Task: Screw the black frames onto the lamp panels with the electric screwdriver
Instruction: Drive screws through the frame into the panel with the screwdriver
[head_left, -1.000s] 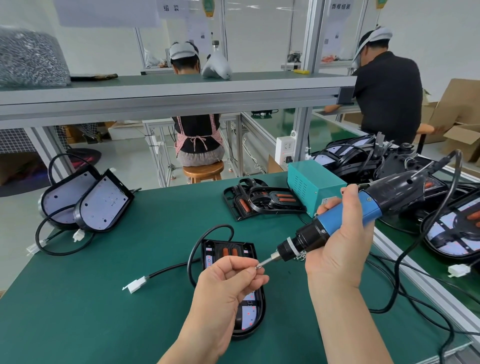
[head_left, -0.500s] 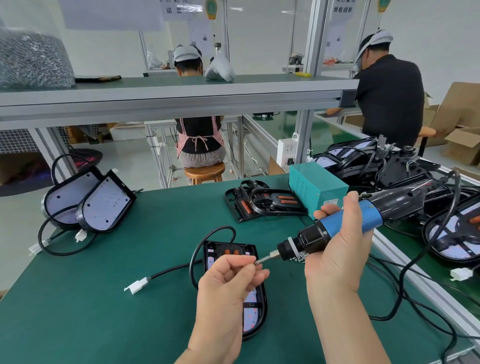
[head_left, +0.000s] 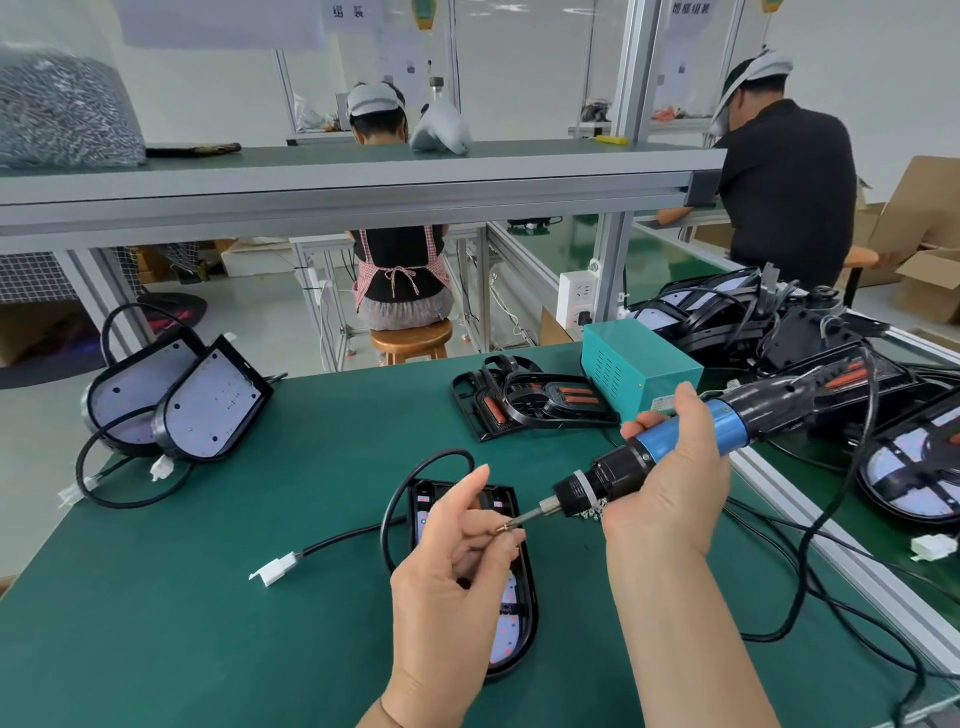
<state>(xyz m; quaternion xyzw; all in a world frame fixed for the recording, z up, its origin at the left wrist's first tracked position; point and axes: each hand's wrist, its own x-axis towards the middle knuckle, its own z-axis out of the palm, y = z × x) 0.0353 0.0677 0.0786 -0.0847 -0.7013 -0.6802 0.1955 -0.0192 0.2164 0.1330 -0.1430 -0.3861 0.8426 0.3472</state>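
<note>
Head view puts the work at the loading step: a screw is being seated on the driver and none is being driven yet. The right hand (head_left: 670, 488) wraps its fingers round the blue-and-black electric screwdriver (head_left: 623, 473), held slanting down to the left. The left hand (head_left: 452, 566) meets its slim metal bit (head_left: 530, 514) and pinches what looks like a small brass-coloured screw (head_left: 503, 528) against the tip with thumb and curled fingers, while the index finger stands straight.

Directly below, on the green bench mat (head_left: 208, 623), lies the white D-shaped lamp panel (head_left: 511, 623) with its black plastic frame (head_left: 457, 488) laid over it. Much of it is hidden by the left hand. Its black cable (head_left: 343, 540) loops off to a white plug connector (head_left: 275, 569).

The next move, as I judge it, calls for the left hand to let go once the screw sits on the bit. The driver should then tip upright over a frame hole and press straight down, with the freed hand steadying the frame so it does not slip.

- Screwdriver: one.
- Panel under the hands: one.
- White-faced panels in black housings: two (head_left: 132, 384) (head_left: 215, 400), leaning together at the far left.
- Loose black frames (head_left: 535, 400): one stack beside the teal metal box (head_left: 639, 358), too overlapped to count.
- Panels and cables (head_left: 753, 322): one tangled heap at the right, also uncountable.
- Other workers: two, seen from behind.
</note>
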